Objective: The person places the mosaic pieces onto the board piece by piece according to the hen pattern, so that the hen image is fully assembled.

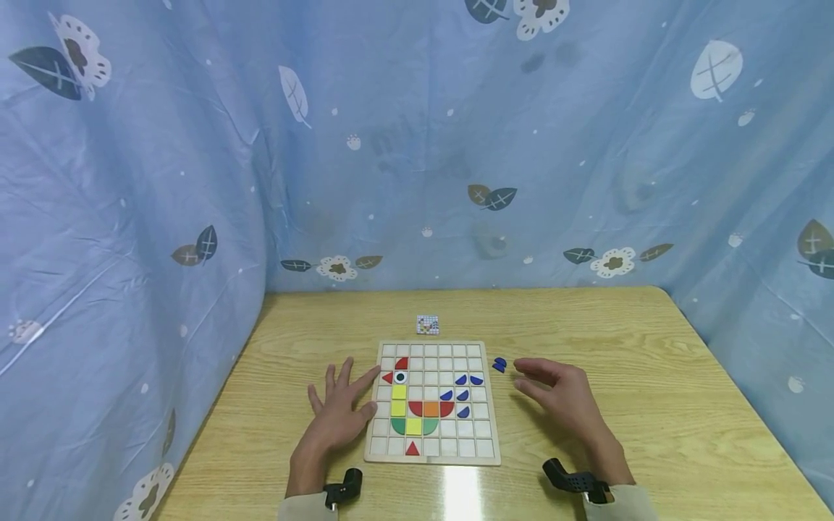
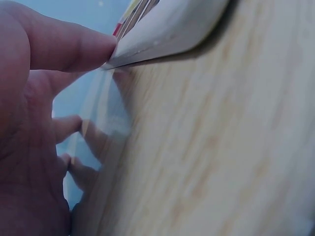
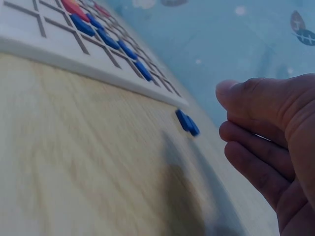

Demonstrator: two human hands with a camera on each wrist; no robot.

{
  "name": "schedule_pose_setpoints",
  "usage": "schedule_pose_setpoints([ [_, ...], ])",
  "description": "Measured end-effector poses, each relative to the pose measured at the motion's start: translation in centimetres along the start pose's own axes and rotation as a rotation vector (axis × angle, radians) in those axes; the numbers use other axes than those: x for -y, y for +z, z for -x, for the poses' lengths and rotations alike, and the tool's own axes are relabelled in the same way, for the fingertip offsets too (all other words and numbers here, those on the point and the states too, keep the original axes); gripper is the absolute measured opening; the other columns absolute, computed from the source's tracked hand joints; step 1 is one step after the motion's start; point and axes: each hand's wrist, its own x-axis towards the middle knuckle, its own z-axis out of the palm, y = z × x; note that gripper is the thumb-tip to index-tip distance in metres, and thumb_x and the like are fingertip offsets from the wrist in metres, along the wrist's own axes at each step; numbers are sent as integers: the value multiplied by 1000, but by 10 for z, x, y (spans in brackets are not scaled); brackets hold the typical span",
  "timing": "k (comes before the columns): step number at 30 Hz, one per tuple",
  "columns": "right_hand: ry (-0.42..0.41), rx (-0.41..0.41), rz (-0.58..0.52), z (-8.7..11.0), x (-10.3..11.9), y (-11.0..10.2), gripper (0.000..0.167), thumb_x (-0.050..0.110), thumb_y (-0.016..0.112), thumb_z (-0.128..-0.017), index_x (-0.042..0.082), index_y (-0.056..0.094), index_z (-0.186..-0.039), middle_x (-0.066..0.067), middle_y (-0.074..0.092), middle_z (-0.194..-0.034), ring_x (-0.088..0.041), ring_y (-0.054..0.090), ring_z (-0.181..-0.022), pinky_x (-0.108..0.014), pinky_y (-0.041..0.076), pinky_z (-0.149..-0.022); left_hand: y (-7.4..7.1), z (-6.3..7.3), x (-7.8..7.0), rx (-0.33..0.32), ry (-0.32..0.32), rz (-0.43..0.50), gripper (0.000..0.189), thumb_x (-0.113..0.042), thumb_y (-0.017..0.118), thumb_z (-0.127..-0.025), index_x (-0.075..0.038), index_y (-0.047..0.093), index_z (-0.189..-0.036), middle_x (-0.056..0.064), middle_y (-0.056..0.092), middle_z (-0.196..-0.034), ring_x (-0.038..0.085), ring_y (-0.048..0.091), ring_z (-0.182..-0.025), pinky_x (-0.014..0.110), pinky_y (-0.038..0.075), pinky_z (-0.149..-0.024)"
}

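A square wooden grid board (image 1: 456,449) lies on the table, bearing flat coloured pieces that form a bird-like figure. My left hand (image 1: 339,412) rests at its left side with fingers spread, thumb and forefinger at the rim; in the left wrist view a fingertip meets the board's edge (image 2: 162,49). Beyond the board's right edge lie two blue half-round pieces (image 1: 499,364), close together. My right hand (image 1: 563,391) hovers just right of them, its fingers loosely bent and holding nothing. The right wrist view shows these blue pieces (image 3: 187,123) apart from the fingertips.
Behind the board lies a small picture card (image 1: 427,325) with a grid pattern. Several blue pieces (image 1: 462,396) sit in the board's right-hand cells. A blue patterned curtain (image 1: 417,145) hangs round the back and sides of the wooden table (image 1: 651,376).
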Motion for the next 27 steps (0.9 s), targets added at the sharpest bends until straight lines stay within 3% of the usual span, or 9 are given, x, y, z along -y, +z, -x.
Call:
schedule_pose_setpoints([
  [6,13,55,12,-17,5,18,32,11,86,-94,8,81,-125,-8,83,-119,-28,82,-110,-36,66,-96,0,0,0,-1,2,3,63,-15,69,-102,-25,56,-162,26,15,-182,57,-8,-167,82,-22,-119],
  [12,17,91,33,-21,7,28,30,7,87,-93,5,82,-122,-9,84,-117,-28,82,-108,-35,66,-93,1,0,3,0,7,4,63,-15,69,-102,-24,56,-163,26,14,-182,57,-9,-167,82,-23,-119],
  [18,29,99,31,-10,8,21,25,8,86,-94,6,83,-118,-8,84,-115,-28,82,-108,-32,66,-92,0,0,1,-2,3,3,63,-15,69,-102,-24,56,-163,26,14,-182,57,-9,-167,82,-22,-120],
  [27,5,76,66,19,16,11,18,7,87,-92,14,86,-109,2,85,-108,-12,81,-98,-27,66,-88,0,0,1,-1,0,4,63,-14,68,-102,-22,55,-163,27,14,-182,58,-8,-166,83,-22,-119],
])
